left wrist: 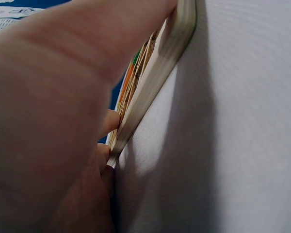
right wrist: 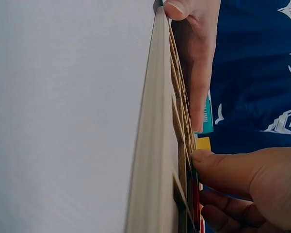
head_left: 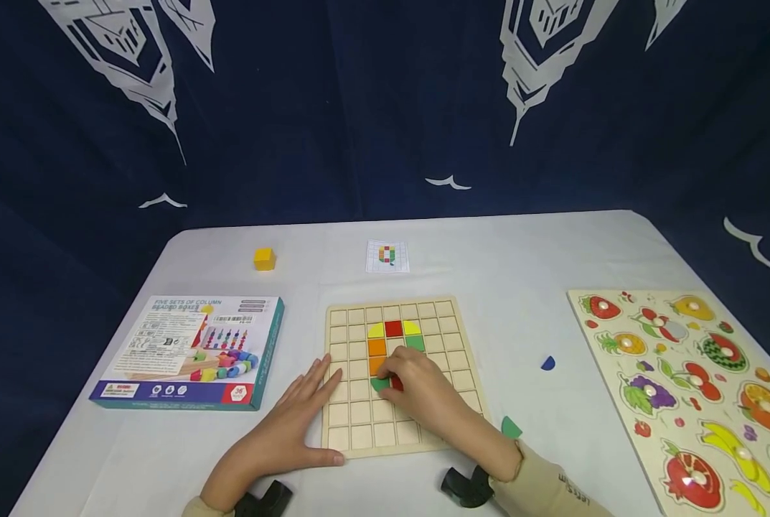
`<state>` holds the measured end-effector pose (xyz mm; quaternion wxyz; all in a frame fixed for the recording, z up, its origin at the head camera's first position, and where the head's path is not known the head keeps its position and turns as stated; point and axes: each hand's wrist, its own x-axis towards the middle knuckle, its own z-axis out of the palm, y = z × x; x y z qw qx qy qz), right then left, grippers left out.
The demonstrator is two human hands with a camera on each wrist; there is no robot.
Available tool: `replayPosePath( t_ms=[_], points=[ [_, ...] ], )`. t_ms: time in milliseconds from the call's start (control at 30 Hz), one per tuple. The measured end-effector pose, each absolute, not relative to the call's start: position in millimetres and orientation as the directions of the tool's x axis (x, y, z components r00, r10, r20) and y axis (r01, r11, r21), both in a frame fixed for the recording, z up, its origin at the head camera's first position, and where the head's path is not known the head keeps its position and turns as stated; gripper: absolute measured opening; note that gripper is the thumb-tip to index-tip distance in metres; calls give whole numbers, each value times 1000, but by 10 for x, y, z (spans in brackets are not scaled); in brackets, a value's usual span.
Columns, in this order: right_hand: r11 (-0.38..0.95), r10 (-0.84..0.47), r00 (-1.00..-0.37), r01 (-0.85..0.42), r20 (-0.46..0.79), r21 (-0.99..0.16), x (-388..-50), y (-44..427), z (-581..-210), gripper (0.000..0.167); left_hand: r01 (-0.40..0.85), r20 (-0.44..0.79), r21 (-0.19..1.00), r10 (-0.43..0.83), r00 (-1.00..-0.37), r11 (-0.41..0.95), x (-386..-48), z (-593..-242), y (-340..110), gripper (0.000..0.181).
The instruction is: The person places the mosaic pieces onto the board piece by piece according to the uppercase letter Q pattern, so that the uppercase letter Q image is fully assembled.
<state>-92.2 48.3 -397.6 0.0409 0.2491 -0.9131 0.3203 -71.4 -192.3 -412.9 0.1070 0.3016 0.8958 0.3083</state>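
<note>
A square wooden grid board (head_left: 349,414) lies mid-table with coloured tiles in its cells. My right hand (head_left: 423,391) bends over it, thumb and forefinger pinching a green rounded tile (head_left: 379,384) at the lower left of the pattern. A red tile (head_left: 396,384) shows partly beneath these fingers. Orange tiles (head_left: 377,347), yellow rounded tiles (head_left: 412,328), another red tile (head_left: 393,329) and a green tile (head_left: 415,342) also lie in the grid. With fingers extended, my left hand (head_left: 288,424) rests against the board's left side, its thumb near the front corner.
At the back stands a small pattern card (head_left: 387,257), with a yellow cube (head_left: 265,259) to its left. A toy box (head_left: 187,352) lies left, a fruit puzzle board (head_left: 688,395) right. A blue half-round piece (head_left: 548,363) and a green piece (head_left: 510,428) lie between the boards.
</note>
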Motion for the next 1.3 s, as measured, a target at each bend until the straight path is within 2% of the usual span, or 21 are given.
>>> replayPosePath(
  t_ms=[167,333,600,767,1000,1100,1300],
  points=[
    [668,-416,-880,-467,229,-579,-913,517,-3980,18,472,-20,618,612,-790,629,-713,-4131,-1917,110],
    [618,-401,-887,-446,228,-648,-962,660,-3820,17,464,-31,622,612,-790,630,-721,-4132,-1896,109],
    [631,-265,-929,-371,260,-682,-858,1292,-3480,10,463,-31,625,613,-789,628,-731,-4122,-1882,110],
    [679,-179,-942,-327,283,-658,-587,1691,-3562,14,464,-32,622,612,-790,631,-729,-4115,-1888,110],
    [681,-108,-968,-238,227,-693,-355,1946,-3828,14,447,-38,625,597,-801,640,-706,-4116,-1916,111],
    [664,-132,-976,-216,172,-716,-329,1994,-3907,17,444,-41,628,597,-802,639,-701,-4110,-1913,112],
    [604,-297,-950,-262,92,-753,-302,2083,-3975,21,446,-46,620,597,-801,645,-700,-4108,-1908,113]
  ],
)
